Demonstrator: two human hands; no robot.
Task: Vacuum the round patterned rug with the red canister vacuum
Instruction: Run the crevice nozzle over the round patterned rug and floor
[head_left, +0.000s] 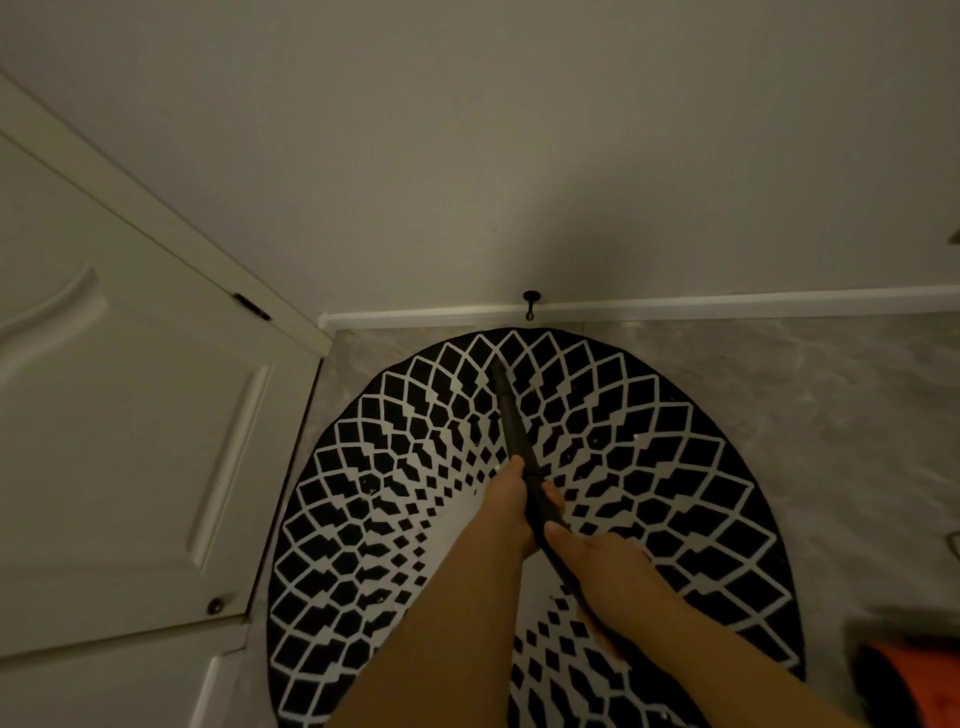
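Two bare forearms, left grip (511, 512) and right grip (605, 564) ungloved, sleeveless, ringless.

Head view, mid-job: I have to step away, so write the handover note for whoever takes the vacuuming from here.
Left hand: closed around the black wand, forward grip.
Right hand: closed on the same wand, just behind the left.
Wand tip: on the far part of the round rug, pointing at the wall, near the doorstop on the baseboard.
Red canister: on the floor at lower right, mostly out of frame.
White door: along the rug's left edge.
Done: cannot tell how much is covered; small light specks show on the rug.
Left: work across the whole rug, edges included.
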